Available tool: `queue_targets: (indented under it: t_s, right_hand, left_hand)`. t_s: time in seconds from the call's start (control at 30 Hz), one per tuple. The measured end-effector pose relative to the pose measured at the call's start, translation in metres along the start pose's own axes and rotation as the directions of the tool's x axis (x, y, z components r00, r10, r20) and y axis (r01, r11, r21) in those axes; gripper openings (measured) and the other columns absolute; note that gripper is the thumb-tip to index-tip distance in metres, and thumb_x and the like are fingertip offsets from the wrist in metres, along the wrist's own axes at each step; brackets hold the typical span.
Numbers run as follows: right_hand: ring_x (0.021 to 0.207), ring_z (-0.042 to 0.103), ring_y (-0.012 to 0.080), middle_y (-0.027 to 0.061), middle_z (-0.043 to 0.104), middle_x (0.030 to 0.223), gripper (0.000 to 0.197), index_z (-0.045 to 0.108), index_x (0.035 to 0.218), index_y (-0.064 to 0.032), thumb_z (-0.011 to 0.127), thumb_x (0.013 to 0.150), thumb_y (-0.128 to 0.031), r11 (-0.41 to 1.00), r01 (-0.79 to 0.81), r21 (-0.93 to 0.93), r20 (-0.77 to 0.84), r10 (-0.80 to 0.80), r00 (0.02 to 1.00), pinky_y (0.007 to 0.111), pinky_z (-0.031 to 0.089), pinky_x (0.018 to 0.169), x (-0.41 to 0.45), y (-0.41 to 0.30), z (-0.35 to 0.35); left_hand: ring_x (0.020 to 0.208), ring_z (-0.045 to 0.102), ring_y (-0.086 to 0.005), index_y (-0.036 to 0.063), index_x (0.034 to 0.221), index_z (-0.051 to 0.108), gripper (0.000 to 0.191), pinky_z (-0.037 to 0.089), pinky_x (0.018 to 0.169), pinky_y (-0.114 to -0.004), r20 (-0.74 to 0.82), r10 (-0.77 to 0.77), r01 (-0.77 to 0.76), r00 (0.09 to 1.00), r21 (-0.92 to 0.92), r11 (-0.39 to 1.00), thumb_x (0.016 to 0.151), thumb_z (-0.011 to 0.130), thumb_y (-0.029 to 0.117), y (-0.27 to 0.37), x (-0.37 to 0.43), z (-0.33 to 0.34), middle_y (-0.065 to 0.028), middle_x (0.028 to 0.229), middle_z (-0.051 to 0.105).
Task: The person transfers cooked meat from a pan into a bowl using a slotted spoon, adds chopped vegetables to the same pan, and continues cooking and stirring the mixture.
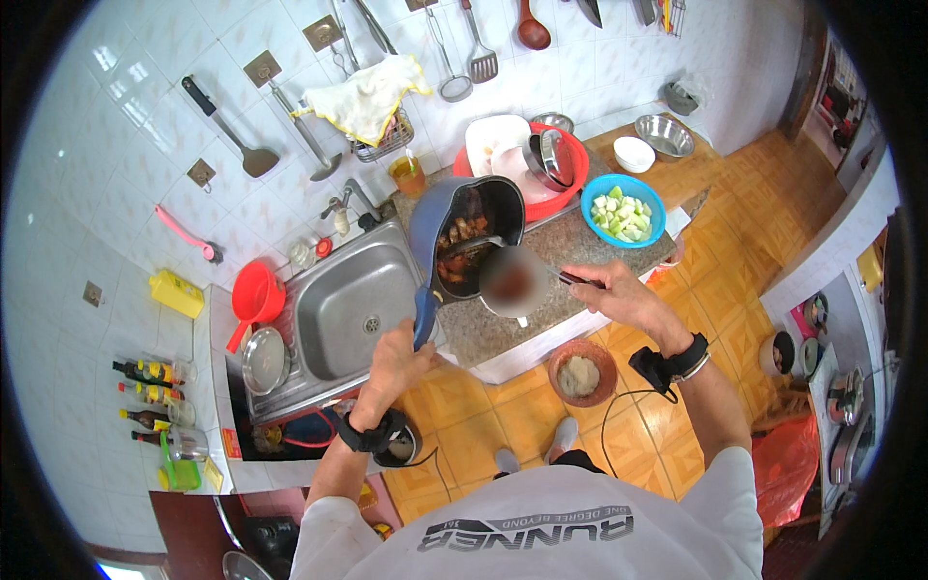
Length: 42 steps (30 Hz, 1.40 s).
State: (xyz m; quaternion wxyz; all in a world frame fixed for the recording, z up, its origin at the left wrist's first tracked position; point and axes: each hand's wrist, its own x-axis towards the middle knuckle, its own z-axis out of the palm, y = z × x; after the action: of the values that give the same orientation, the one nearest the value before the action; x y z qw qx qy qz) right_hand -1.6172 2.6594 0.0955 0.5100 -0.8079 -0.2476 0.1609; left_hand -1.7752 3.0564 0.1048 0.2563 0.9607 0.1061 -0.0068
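Note:
My left hand [397, 362] grips the blue handle of a deep wok [467, 196], which is tilted on its side over the counter's edge by the sink. Browned pieces of food [464, 232] lie inside the wok. My right hand [616, 293] holds a dark-handled metal utensil [562, 274]; its head reaches into the wok among the food. Below the wok's rim stands a bowl [511, 283] with reddish-brown contents, blurred in the picture. To its right, a blue basin [625, 243] holds chopped pale green vegetable pieces [623, 214].
A steel sink [355, 312] lies left of the wok. Behind it, a red basin [580, 152] holds dishes. A white bowl [634, 154] and a steel bowl [665, 136] stand at the back right. A brownish bin [583, 373] is on the floor. Utensils hang on the wall.

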Motion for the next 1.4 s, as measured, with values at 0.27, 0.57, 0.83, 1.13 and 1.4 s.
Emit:
queue_targets:
  t_s: [0.27, 0.57, 0.83, 1.13, 1.4]
  right_hand:
    - [0.076, 0.060, 0.0103, 0.0052, 0.073, 0.084, 0.045, 0.075, 0.153, -0.0053, 0.076, 0.109, -0.017, 1.000, -0.021, -0.009, -0.011, 0.021, 1.000, 0.034, 0.053, 0.069, -0.002, 0.004, 0.001]
    - [0.081, 0.061, 0.0081, -0.0017, 0.073, 0.096, 0.046, 0.072, 0.157, -0.0072, 0.076, 0.112, -0.016, 0.997, -0.083, -0.003, 0.028, 0.083, 0.996, 0.031, 0.054, 0.073, -0.003, 0.001, -0.003]
    - [0.081, 0.062, 0.0093, -0.0005, 0.073, 0.096, 0.044, 0.073, 0.154, -0.0052, 0.074, 0.112, -0.015, 0.997, -0.068, 0.035, 0.014, 0.068, 0.998, 0.031, 0.056, 0.073, -0.005, 0.006, 0.000]
    - [0.080, 0.062, 0.0114, 0.0039, 0.074, 0.095, 0.043, 0.074, 0.151, -0.0027, 0.075, 0.109, -0.014, 0.999, -0.022, -0.029, 0.027, 0.023, 0.999, 0.034, 0.055, 0.074, -0.009, -0.006, -0.002]
    - [0.077, 0.056, 0.0067, -0.0035, 0.067, 0.091, 0.044, 0.074, 0.154, -0.0060, 0.076, 0.111, -0.014, 0.998, -0.059, -0.031, 0.036, 0.060, 0.998, 0.028, 0.051, 0.069, -0.012, -0.060, -0.027]
  left_hand:
    - [0.100, 0.076, -0.0583, -0.0060, 0.111, 0.068, 0.031, 0.060, 0.091, -0.061, 0.003, -0.009, 0.009, 1.000, -0.001, 1.000, 0.096, 0.076, 0.020, 0.001, 0.000, 0.004, -0.0388, 0.096, 0.076]
    - [0.100, 0.075, -0.0590, -0.0054, 0.112, 0.068, 0.030, 0.060, 0.091, -0.062, -0.007, -0.014, 0.014, 1.000, 0.000, 1.000, 0.097, 0.076, 0.020, 0.005, 0.000, 0.005, -0.0385, 0.097, 0.076]
    - [0.100, 0.075, -0.0591, -0.0062, 0.113, 0.068, 0.030, 0.060, 0.091, -0.062, 0.017, -0.041, 0.041, 0.999, 0.011, 0.999, 0.096, 0.074, 0.018, 0.010, -0.001, 0.004, -0.0390, 0.097, 0.076]
    - [0.054, 0.065, -0.0219, -0.0026, 0.095, 0.069, 0.021, 0.052, 0.052, -0.036, 0.280, -0.182, 0.315, 0.943, -0.570, 0.758, 0.100, 0.078, 0.016, -0.002, 0.002, 0.002, -0.0138, 0.075, 0.073]
    - [0.051, 0.057, -0.0105, -0.0014, 0.094, 0.069, 0.018, 0.042, 0.044, -0.029, 0.354, -0.156, 0.385, 0.922, -0.811, 0.440, 0.101, 0.079, 0.012, -0.020, -0.011, 0.015, -0.0071, 0.072, 0.069]
